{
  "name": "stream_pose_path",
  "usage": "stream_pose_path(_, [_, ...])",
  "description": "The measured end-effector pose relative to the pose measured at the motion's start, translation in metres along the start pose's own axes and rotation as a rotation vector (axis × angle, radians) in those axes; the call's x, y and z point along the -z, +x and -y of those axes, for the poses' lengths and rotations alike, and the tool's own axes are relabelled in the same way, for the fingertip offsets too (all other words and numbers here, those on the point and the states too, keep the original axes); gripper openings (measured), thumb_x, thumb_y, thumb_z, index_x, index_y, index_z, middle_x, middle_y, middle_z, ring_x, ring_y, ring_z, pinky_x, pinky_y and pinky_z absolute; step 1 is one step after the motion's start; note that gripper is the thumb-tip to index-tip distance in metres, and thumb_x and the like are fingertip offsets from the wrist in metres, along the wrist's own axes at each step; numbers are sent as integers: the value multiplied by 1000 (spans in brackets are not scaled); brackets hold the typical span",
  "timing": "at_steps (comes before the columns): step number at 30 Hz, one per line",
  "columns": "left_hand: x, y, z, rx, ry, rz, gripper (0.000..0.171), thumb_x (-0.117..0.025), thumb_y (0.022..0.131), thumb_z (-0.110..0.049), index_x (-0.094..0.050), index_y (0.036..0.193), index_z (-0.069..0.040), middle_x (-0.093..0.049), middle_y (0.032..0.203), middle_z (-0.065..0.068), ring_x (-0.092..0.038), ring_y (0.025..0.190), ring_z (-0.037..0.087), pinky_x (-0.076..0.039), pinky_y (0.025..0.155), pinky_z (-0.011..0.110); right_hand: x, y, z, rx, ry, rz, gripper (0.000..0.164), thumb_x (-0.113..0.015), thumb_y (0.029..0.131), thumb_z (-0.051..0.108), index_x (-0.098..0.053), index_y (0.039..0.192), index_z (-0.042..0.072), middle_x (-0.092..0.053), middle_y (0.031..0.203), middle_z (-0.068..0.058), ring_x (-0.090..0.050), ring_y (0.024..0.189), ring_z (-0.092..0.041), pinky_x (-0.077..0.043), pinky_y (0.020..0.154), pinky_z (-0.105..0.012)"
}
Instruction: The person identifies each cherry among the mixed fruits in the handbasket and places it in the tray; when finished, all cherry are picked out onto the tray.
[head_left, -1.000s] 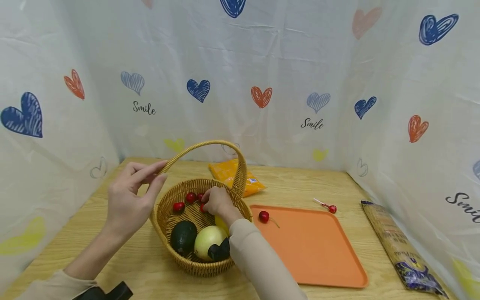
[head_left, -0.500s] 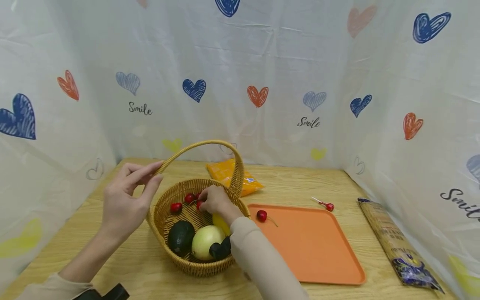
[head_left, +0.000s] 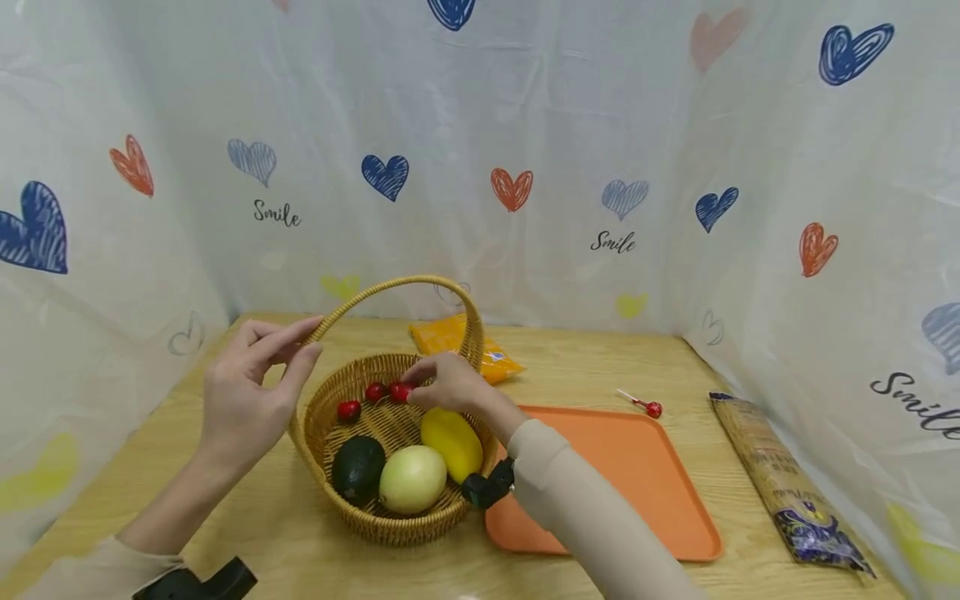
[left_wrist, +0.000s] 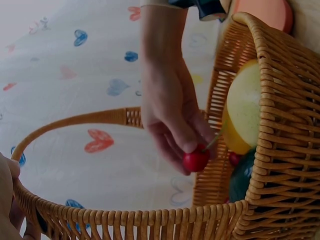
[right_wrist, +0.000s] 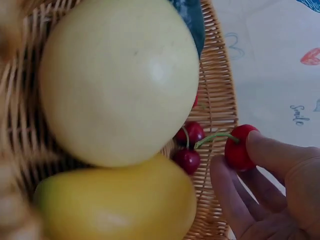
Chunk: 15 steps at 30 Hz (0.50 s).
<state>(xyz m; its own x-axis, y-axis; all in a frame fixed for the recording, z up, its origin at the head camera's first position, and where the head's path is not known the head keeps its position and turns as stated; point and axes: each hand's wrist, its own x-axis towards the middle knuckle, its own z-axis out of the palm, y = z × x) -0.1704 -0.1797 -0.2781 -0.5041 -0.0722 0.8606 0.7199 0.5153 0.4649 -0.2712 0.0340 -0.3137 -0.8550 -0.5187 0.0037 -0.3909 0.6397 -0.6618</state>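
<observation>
My left hand (head_left: 251, 387) pinches the arched handle (head_left: 405, 282) of a wicker basket (head_left: 390, 533) between thumb and fingers. Over the basket's far right side, my right hand (head_left: 453, 385) holds a red cherry (right_wrist: 237, 152) between thumb and fingers, its green stem pointing away from the hand. More cherries (head_left: 348, 411) lie along the far inner wall. Nearer me inside the basket rest a dark green avocado (head_left: 358, 469), a pale round fruit (head_left: 412, 479) and a yellow mango (head_left: 452, 444).
An orange tray (head_left: 637, 475) sits right of the basket, partly under my right forearm. Beyond its far edge lies a red lollipop (head_left: 652, 409). A long brown packet (head_left: 787, 483) lies at the right, and an orange packet (head_left: 498, 362) behind the basket. Heart-printed curtains surround the table.
My right hand has risen from inside the basket and shifted right with a cherry, uncovering the mango. The forearm now covers where a cherry lay on the tray. My left hand stays on the handle.
</observation>
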Motion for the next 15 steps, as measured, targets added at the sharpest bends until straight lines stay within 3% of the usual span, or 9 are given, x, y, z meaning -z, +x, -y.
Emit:
stream_pose_path(6, [-1,-1,1,-2,15,2,34,-69,75,16,-70,106,4,-51,85,5,-53,78,-2,-46,79,7,10,-16,-14,49,64,40,29,-66,88,17,-68,117,15,-63,113,5,-57,102,-11,-51,77,-24])
stream_pose_path(12, [-3,0,3,-15,14,-5,34,-69,74,17,-70,106,4,-52,84,5,-53,79,-2,-46,79,6,45,-42,-33,114,231,29,33,-64,90,15,-63,122,7,-61,117,-5,-61,102,-20,-53,84,-31])
stream_pose_path(15, [-1,0,3,-16,-1,-6,34,-68,74,19,-69,105,5,-51,85,6,-53,79,-2,-46,78,6,61,-54,-50,107,309,1,36,-64,90,12,-60,125,2,-59,119,-11,-62,101,-24,-53,87,-34])
